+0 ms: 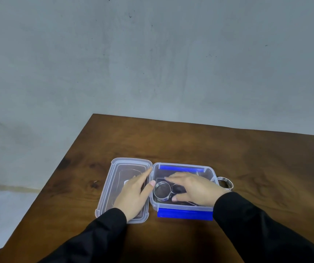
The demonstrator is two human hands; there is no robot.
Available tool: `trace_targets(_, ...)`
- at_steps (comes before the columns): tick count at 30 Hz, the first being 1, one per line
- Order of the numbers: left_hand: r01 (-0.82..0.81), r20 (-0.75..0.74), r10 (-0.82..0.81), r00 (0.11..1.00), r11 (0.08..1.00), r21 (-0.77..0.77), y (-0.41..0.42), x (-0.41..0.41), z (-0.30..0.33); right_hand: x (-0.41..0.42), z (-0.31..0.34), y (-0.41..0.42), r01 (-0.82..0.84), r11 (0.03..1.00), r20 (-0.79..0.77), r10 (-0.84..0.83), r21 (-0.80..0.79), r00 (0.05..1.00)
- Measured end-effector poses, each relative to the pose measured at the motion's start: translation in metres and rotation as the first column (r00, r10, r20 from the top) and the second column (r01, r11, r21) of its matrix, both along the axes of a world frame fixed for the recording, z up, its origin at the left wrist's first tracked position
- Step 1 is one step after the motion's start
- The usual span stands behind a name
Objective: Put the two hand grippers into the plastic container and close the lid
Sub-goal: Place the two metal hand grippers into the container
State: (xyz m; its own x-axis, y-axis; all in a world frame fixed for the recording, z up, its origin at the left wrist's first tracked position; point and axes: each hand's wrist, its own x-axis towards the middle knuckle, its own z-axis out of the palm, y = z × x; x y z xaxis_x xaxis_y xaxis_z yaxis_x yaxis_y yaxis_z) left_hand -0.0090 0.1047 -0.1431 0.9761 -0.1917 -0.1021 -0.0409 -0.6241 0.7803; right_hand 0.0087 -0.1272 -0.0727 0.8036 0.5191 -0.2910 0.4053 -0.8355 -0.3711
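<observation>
The right hand lies flat and spread inside the plastic container, settling one hand gripper beneath its fingers; the second gripper waits outside, just behind its wrist. The left hand rests open on the lid, which is next to swing over

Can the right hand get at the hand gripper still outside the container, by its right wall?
Probably yes. The second hand gripper lies on the table beside the container, uncovered, close to the right hand, which is inside the container.
</observation>
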Motion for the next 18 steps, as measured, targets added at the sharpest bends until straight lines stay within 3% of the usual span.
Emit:
trace_targets(3, 0.008, -0.005, -0.009, 1.000, 1.000, -0.010, -0.001, 0.001, 0.001, -0.006, 0.023, -0.028, 0.167, 0.954, 0.186, -0.217, 0.249, 0.958)
trace_targets(6, 0.011, -0.010, -0.011, 1.000, 0.999, -0.043, -0.001, 0.000, 0.003, -0.010, 0.034, -0.076, 0.447, 0.804, 0.245, -0.559, 0.392, 0.792)
trace_targets(9, 0.009, -0.016, -0.010, 1.000, 0.997, -0.078, -0.002, -0.002, 0.007, -0.018, 0.019, -0.121, 0.698, 0.684, 0.200, -0.729, 0.211, 0.654)
trace_targets(12, 0.000, -0.014, -0.001, 1.000, 0.996, -0.089, -0.004, -0.003, 0.010, -0.032, -0.009, -0.137, 0.748, 0.664, 0.068, -0.746, 0.000, 0.663)
trace_targets(14, -0.004, -0.008, 0.004, 1.000, 0.996, -0.090, -0.004, -0.004, 0.010, -0.041, -0.020, -0.135, 0.737, 0.675, -0.008, -0.737, -0.010, 0.675)
trace_targets(18, -0.008, -0.003, 0.008, 1.000, 0.998, -0.065, -0.004, -0.004, 0.008, -0.045, -0.036, -0.121, 0.773, 0.633, -0.010, -0.773, 0.024, 0.634)
